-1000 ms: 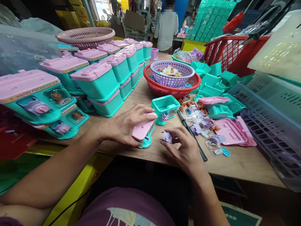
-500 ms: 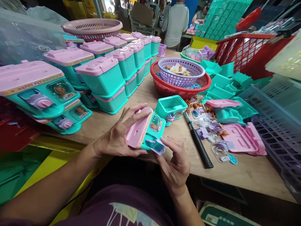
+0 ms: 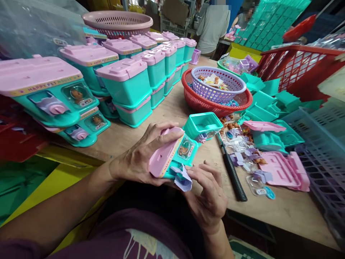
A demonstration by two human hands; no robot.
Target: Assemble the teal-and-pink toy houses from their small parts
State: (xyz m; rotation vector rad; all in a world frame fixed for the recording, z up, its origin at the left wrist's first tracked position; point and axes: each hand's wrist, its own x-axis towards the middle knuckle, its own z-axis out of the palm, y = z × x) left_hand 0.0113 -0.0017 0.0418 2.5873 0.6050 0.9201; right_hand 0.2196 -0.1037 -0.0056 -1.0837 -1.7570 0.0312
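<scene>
Purple piece (image 3: 184, 182) brought to box (image 3: 177, 161); my left hand (image 3: 138, 156) grips box, lid (image 3: 161, 160) on; right hand (image 3: 208, 192) pinches piece, seemingly unseated.

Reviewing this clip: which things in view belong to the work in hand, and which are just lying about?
In the work:
toy house, held in the left hand
purple piece, held in the right hand at its front
loose purple parts, probably

Lying about, seemingly:
black-handled tool, untouched
pink basket at the back
red crate
</scene>
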